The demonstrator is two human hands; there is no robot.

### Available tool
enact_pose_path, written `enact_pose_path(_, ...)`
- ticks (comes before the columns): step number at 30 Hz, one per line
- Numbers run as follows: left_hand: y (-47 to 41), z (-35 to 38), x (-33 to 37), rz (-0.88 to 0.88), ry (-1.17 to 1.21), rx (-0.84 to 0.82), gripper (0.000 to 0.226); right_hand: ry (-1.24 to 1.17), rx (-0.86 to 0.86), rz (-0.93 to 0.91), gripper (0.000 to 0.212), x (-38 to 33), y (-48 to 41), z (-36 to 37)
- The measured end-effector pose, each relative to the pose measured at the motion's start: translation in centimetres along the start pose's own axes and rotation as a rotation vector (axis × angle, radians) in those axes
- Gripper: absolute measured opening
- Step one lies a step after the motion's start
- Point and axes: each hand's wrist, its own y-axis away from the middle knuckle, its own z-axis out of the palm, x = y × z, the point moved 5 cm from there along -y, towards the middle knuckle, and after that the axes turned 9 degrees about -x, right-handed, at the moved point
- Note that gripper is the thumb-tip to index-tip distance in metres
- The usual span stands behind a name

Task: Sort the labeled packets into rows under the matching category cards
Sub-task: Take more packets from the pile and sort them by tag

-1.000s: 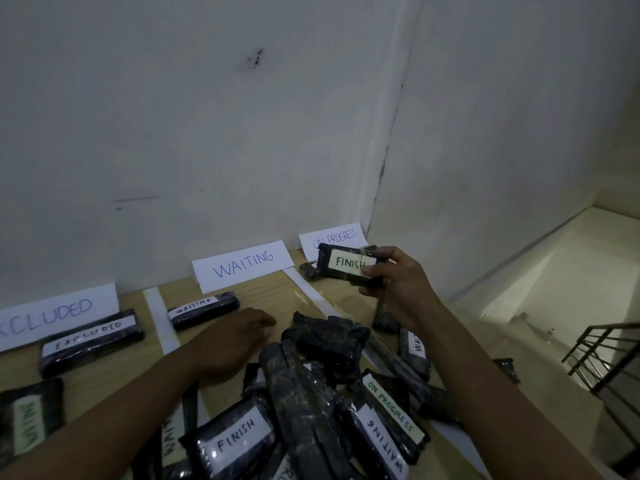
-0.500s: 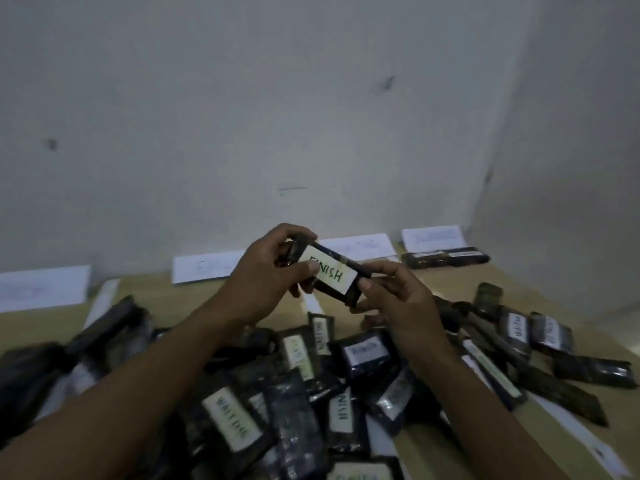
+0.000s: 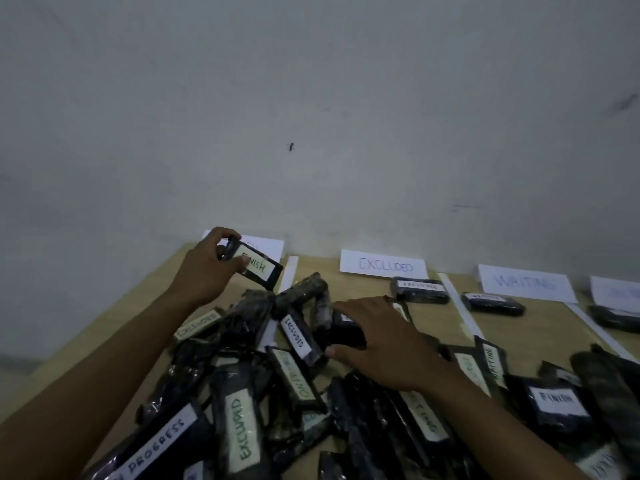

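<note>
- The FINISH packet is a flat black oblong in glossy wrap with a pale label. It is held tilted above the far left of the table, in front of a white card.
- The left hand grips it, with the fingers curled over the far end and the thumb on the label.
- The right hand lies on the pile with its fingers spread wide and fairly straight over a dark packet.
- The pile is a heap of crinkled, shiny black packets lying crosswise. Their labels read EXCLUDED, ON PROGRESS, WAITING and FINISH.
- The leftmost card is mostly hidden by the held packet, so its writing cannot be read.
- The EXCLUDED card is legible and an EXCLUDED packet lies just under it.
- The WAITING card is blurred, and the packet below it has a smeared label.
- A fourth card is cut off by the right edge.
- Thin white strips divide the pale wooden table into columns.
</note>
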Motion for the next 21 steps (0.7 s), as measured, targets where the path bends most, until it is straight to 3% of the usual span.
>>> enact_pose_path(4, -3.9, -0.4, -4.6, -0.094, -0.130, 0.017, 0.034, 0.113, -0.136, 0.004, 0.072, 0.9, -1.9, 2.8)
enact_pose_path(10, -8.9, 2.7, -8.9, -0.232, -0.034, -0.040, 0.031, 0.129, -0.119, -0.006, 0.075, 1.4, -2.6, 3.1)
enact_pose_path(16, -10.7, 4.4, -10.3, -0.281, -0.255, -0.102, 0.048, 0.097, -0.119, 0.000, 0.063, 1.6, -2.5, 3.2)
enact_pose_path(21, -10.8, 4.1, -10.2, -0.295, -0.299, -0.054, 0.058, 0.082, -0.128, -0.004, 0.069, 1.9, -2.7, 3.7)
